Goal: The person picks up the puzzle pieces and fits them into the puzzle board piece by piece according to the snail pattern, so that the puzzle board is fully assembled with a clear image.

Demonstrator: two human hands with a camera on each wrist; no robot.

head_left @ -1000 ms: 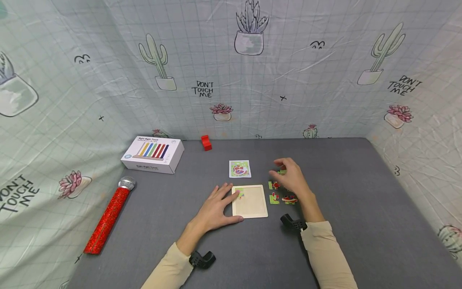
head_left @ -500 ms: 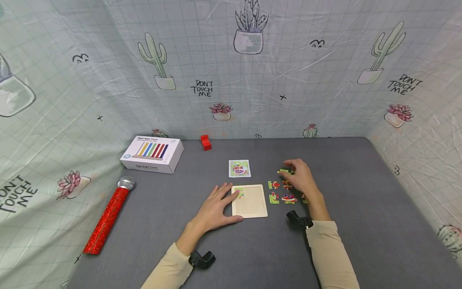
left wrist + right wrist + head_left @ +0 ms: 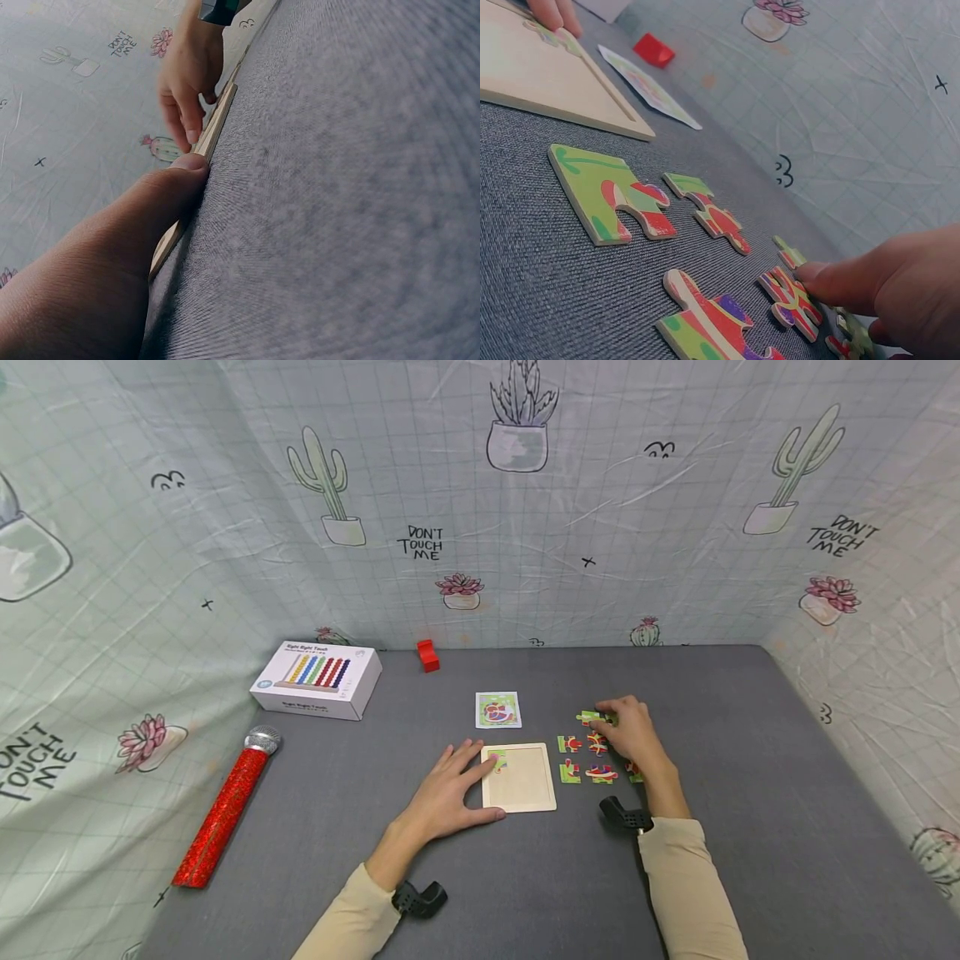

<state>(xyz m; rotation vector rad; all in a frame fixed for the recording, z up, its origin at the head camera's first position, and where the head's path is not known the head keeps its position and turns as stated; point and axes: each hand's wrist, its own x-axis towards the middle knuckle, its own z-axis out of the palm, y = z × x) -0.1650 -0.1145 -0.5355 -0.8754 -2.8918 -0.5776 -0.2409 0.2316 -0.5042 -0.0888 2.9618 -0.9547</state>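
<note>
Puzzle pieces (image 3: 569, 772) by the right hand (image 3: 633, 733), fingers bent, can't tell if gripping; left hand (image 3: 446, 793) splayed, just touching the tray (image 3: 525, 787).

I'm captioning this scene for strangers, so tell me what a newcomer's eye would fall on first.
Probably the glittery red microphone on the far left, lying near the white printed box. Next, likely, the bright loose puzzle pieces right of the wooden tray, with the right hand at the farthest ones; the left hand rests at the tray's left side.

PLACE: draped booth (image 3: 892, 660), room type unclear | cactus-print sheet (image 3: 600, 502) | gray table (image 3: 750, 760)
</note>
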